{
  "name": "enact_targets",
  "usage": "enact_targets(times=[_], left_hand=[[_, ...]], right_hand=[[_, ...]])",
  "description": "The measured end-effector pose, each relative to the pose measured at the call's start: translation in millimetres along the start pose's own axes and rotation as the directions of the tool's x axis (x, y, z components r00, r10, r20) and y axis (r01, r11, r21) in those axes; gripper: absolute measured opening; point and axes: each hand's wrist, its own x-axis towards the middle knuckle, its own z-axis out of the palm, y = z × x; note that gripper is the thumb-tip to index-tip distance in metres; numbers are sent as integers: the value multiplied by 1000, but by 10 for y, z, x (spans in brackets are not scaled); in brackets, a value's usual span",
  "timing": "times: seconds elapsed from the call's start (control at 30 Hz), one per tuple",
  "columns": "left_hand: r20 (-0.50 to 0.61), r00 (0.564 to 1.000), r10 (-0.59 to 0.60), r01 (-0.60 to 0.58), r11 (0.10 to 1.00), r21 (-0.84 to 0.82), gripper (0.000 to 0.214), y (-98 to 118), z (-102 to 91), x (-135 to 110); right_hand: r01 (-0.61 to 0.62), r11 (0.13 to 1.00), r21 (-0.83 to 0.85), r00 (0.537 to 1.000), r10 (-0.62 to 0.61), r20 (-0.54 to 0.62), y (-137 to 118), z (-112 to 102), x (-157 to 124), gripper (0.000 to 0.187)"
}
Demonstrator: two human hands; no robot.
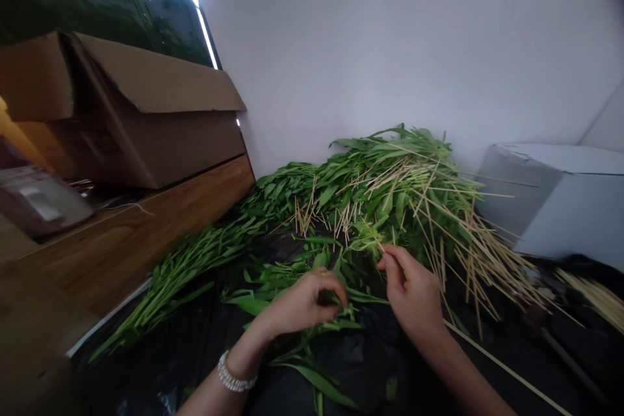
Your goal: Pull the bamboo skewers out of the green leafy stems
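Observation:
My right hand (pixel 414 289) pinches a thin wooden stick (pixel 507 367) between thumb and fingertips. Pale yellow-green leaves (pixel 365 236) lie at the stick's far tip. To the left, my left hand (pixel 312 299) is closed, its fingers curled down over loose green leafy stems (pixel 316 374); what sits between those fingertips is hidden. A white beaded bracelet (pixel 234 374) circles the left wrist. Ahead, a large heap of long green leaves (pixel 292 182) rests against the wall, with many thin sticks (pixel 487 260) poking out of its right side.
Black plastic sheeting (pixel 195 351) covers the work surface. At left, an open cardboard box (pixel 180 143) stands on a wooden ledge (pixel 146 234). A white box (pixel 575 208) sits at right, near another bundle of sticks (pixel 595 299). A pale wall (pixel 390 32) closes off the back.

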Motion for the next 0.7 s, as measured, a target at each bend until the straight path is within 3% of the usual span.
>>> enact_targets(times=[0.13,0.23,0.33,0.4,0.5,0.6,0.7], left_hand=[[-338,938,-78,29,988,-149,9,19,-60,54],[-410,908,-89,55,994,-94,11,-68,-44,75],[-437,897,-63,74,997,8,30,-118,-17,69],[-358,933,-43,66,996,54,35,-91,-25,48],[-37,999,5,-2,996,86,29,-19,-60,-1],[193,981,4,-35,986,161,28,-18,-63,-46],[234,972,-31,-26,971,238,32,-78,-38,-65]], right_hand=[[3,1000,12,1000,-3,1,-3,4,-5,23],[6,1000,21,1000,-6,10,4,10,-9,23],[0,1000,25,1000,0,13,9,15,-12,23],[-3,1000,29,1000,3,12,9,15,-12,23],[-3,1000,25,1000,2,20,8,12,-9,23],[-3,1000,20,1000,3,28,7,11,-7,23],[-3,1000,25,1000,3,31,7,16,-8,23]])
